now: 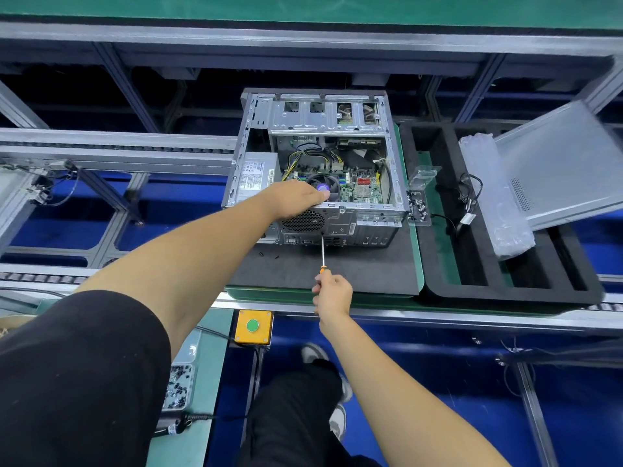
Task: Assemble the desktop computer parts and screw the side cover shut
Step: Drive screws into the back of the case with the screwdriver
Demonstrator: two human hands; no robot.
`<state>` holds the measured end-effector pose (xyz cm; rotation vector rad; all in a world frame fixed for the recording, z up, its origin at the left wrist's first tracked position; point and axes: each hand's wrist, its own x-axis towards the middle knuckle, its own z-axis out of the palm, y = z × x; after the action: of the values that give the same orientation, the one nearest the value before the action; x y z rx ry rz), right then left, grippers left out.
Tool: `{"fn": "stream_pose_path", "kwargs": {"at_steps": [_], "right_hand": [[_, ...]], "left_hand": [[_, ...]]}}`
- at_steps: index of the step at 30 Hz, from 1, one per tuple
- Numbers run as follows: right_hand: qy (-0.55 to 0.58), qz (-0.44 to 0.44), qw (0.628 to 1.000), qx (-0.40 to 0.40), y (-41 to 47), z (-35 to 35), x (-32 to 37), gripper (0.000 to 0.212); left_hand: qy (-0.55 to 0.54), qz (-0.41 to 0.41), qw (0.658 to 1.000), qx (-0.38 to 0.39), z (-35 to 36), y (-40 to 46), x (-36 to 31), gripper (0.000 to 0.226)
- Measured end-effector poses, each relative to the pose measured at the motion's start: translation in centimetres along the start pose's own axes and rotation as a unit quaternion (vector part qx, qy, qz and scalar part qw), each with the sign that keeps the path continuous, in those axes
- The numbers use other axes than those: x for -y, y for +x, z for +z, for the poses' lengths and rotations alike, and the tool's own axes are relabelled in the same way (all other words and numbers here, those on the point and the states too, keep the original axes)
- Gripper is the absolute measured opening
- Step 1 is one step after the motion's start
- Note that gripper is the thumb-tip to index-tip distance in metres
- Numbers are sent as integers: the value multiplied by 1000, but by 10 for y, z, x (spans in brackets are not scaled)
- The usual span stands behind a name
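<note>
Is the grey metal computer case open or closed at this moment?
Open: the grey metal computer case shows its motherboard; the grey side panel lies apart, at right.

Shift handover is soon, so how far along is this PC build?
Done: the motherboard, fan and power supply sit inside the open case. In hand: the left hand rests on the case's rear edge while the right hand holds a screwdriver with its tip at the rear panel. Left: the side cover leans off to the right, not yet fitted or screwed.
</note>
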<state>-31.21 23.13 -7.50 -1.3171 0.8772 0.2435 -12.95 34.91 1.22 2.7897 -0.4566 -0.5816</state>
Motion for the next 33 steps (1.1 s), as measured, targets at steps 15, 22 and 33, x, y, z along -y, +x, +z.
{"fn": "stream_pose_path", "kwargs": {"at_steps": [15, 22, 33], "right_hand": [[176, 166, 965, 104, -7, 2, 6, 7], [-157, -113, 975, -110, -4, 7, -5, 24], [178, 142, 969, 101, -2, 1, 10, 16]], "left_hand": [[-11, -7, 1000, 17, -6, -7, -7, 71], [-23, -9, 1000, 17, -5, -8, -6, 71], [-33, -18, 999, 19, -9, -11, -9, 69]]}}
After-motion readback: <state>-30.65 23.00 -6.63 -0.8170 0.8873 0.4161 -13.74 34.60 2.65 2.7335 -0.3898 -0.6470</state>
